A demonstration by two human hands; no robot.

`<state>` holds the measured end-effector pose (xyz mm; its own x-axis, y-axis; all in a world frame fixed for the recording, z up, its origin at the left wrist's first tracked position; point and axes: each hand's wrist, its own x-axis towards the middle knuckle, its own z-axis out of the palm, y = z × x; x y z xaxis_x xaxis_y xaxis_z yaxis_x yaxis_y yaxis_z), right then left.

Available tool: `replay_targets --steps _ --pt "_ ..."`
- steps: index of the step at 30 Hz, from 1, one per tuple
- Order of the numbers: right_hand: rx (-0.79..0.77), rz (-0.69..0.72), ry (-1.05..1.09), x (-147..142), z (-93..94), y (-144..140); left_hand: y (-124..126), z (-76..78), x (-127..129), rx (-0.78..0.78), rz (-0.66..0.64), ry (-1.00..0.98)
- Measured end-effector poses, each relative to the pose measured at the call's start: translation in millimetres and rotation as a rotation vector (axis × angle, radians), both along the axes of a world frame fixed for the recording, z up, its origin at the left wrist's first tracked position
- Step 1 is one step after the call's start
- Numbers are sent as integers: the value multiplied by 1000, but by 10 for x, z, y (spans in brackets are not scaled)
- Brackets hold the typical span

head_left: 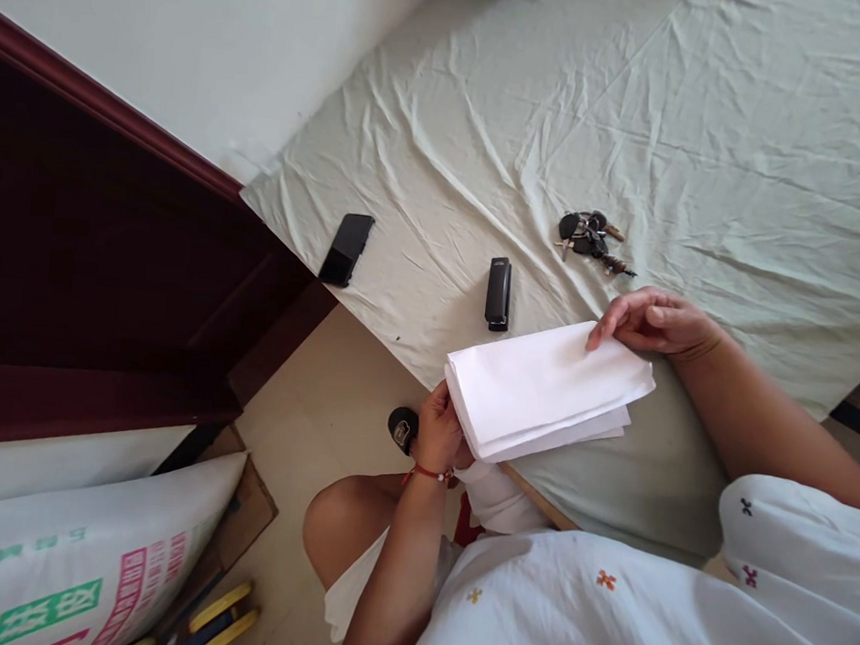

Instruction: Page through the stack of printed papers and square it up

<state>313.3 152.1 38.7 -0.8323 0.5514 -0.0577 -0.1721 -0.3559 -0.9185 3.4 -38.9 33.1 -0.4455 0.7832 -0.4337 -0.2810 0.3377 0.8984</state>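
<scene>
My left hand (440,429) grips the left end of a folded stack of white paper sheets (545,383); part of its fingers is hidden under the paper. The sheets are held at the bed's near edge, their layers fanning slightly apart at the lower right. At the far right corner of the paper, my right hand (660,323) has loosely bent fingers, with a fingertip touching the upper edge. Just beyond the paper lies a black stapler (499,293). A bunch of keys (592,238) rests above my right hand.
A black phone (346,250) lies near the left edge of the bed sheet (713,187). To the left stand a dark red wooden panel (93,213) and, on the floor, a white printed sack (94,544). A yellow-and-black object (215,620) is beside the sack.
</scene>
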Motion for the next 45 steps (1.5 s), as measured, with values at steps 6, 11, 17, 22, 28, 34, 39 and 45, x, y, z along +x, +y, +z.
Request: replay_targets --steps 6,11,17,22,28,34,39,45 --pt "-21 -415 67 -29 25 7 -182 64 -27 -124 -18 -250" --pt "-44 -561 4 -47 98 -3 -411 214 -67 -235 81 -326" --pt "-59 -586 3 -78 100 18 -518 345 19 -297 164 -366" --pt "-83 -537 30 -134 52 52 -618 301 40 -260 119 -341" --pt "-144 -453 -457 -197 121 -47 -736 251 51 -172 62 -238" --pt "-169 -362 -418 -267 198 -441 -792 207 162 -168 8 -240" --pt "-516 -455 -357 -366 246 -822 -842 125 285 -109 -141 -267" --pt "-666 -699 -356 -374 378 -1026 -874 31 300 -75 -322 -161"
